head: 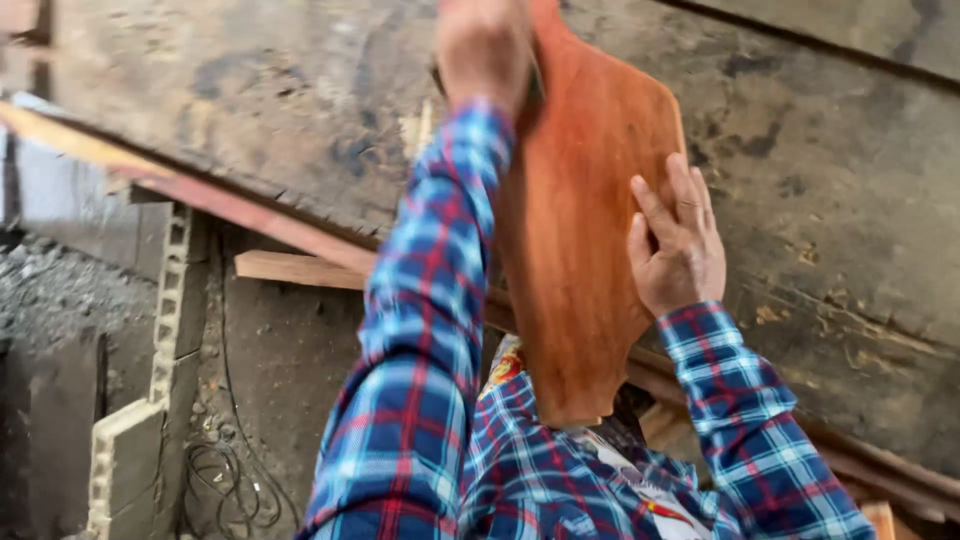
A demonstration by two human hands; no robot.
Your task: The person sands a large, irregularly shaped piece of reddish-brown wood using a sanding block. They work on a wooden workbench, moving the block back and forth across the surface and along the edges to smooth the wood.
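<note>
Above the stained workbench [820, 180], we held a reddish, smooth-sanded wooden board [580, 250] with rounded shoulders, tilted on edge. Our left hand [485, 45] gripped its narrow top; our right hand [678, 245] lay flat, fingers spread, against its face. It looked rigid, moderately heavy, best held by its edges.

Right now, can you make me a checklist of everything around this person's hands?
Surface: big stained grey worktop, rough and blotchy.
Job's things: reddish-brown shaped wooden board, tilted on the worktop's edge.
Clutter: pale wooden strip under the worktop edge.
Hands: left hand at the board's top, blurred, grip unclear; right hand pressed flat and open on the board's side.
Cables: thin dark wire coiled on the floor.
Surroundings: pale hollow brick, grey gravel, blue and red checked sleeves.
</note>
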